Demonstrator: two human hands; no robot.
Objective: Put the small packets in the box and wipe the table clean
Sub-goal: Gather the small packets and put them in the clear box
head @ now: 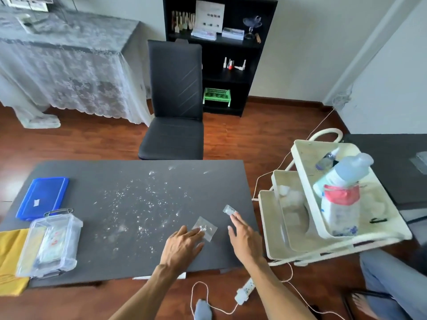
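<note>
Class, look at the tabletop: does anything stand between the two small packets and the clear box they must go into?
Nothing solid: only scattered white bits lie between the packets and the clear box.

Dark grey counter (92,262) speckled white, blue lid (44,197), clear box (49,243), yellow cloth (10,257), cream cart (300,227), reddish-brown floor (92,142).

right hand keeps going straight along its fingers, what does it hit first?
Probably the small clear packet just beyond the right hand: its fingertips look to be at or touching the packet's near edge. Past it, only bare table up to the far edge.
</note>
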